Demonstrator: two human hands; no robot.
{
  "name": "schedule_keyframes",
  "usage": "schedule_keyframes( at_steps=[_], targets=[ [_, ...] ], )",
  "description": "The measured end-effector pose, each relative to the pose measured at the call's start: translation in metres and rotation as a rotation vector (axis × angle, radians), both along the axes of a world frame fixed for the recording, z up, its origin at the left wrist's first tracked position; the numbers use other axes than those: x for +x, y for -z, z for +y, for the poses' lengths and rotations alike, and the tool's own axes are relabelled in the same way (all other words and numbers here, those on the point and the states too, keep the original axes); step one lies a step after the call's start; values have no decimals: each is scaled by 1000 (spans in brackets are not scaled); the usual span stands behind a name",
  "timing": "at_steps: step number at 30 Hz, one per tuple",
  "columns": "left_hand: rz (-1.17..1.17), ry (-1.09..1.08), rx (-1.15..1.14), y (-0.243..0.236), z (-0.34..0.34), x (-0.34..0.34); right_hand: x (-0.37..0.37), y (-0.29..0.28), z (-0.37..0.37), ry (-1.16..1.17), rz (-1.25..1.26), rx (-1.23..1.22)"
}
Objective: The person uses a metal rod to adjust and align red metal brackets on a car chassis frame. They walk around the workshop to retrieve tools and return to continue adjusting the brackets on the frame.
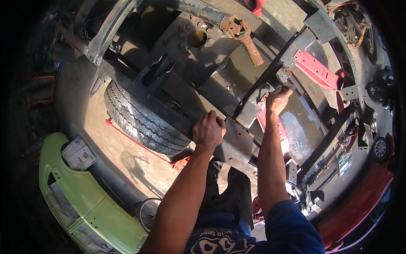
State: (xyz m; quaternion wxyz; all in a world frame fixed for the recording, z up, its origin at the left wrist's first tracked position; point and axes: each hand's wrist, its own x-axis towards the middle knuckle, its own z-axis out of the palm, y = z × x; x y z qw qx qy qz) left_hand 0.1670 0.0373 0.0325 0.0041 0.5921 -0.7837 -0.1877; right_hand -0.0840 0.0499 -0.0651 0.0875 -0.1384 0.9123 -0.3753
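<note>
A dark vehicle chassis frame (171, 111) stretches across the view in front of me. My left hand (209, 130) is closed over the edge of its nearer rail, knuckles up. Farther to the right, my right hand (277, 100) is closed with thumb and fingertips together, just below a small rusty-edged bracket (282, 75) on a cross rail. What those fingers hold, if anything, is too small to make out. Left of that wrist, a grey bracket plate (248, 114) sticks out from the rail. A drive shaft with a rusty universal joint (237, 28) lies beyond both hands.
A tyre (141, 120) stands under the left rail, beside a red floor jack (181, 163). Red-painted frame parts (317, 70) and a wet patch (298, 127) are at right. A green car body (80, 190) with newspaper (79, 155) stands lower left, a red car (359, 203) lower right.
</note>
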Motion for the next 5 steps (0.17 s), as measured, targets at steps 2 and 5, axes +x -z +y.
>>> schedule_keyframes(
  at_steps=[2,5],
  targets=[
    [8,0,-11,0,-1,0,-9,-2,5,2,-3,156],
    [0,-17,14,-1,-1,-1,-18,5,10,57,-101,207]
  ],
)
